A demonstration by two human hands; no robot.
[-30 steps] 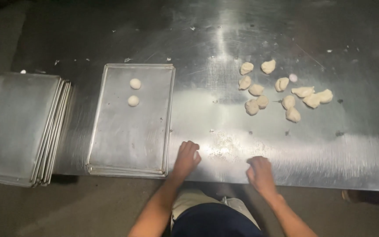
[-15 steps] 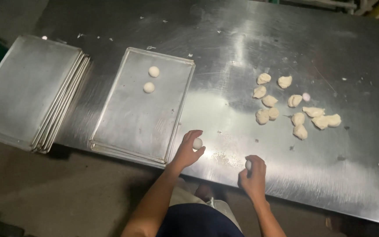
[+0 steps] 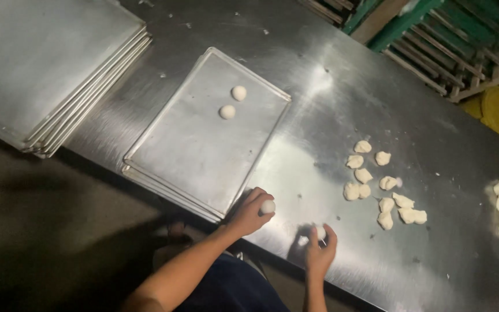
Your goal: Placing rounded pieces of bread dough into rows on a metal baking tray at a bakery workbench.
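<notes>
Dough balls sit in my hands above the near edge of the steel desk [image 3: 330, 115], green racks beyond it. My left hand [image 3: 248, 212] curls its fingers around one dough ball [image 3: 267, 206] just beside the tray [image 3: 203, 156], which carries two more. My right hand [image 3: 320, 251] pinches another ball [image 3: 320, 232]. A moment ago both palms pressed flat on the desk; now they're lifted
</notes>
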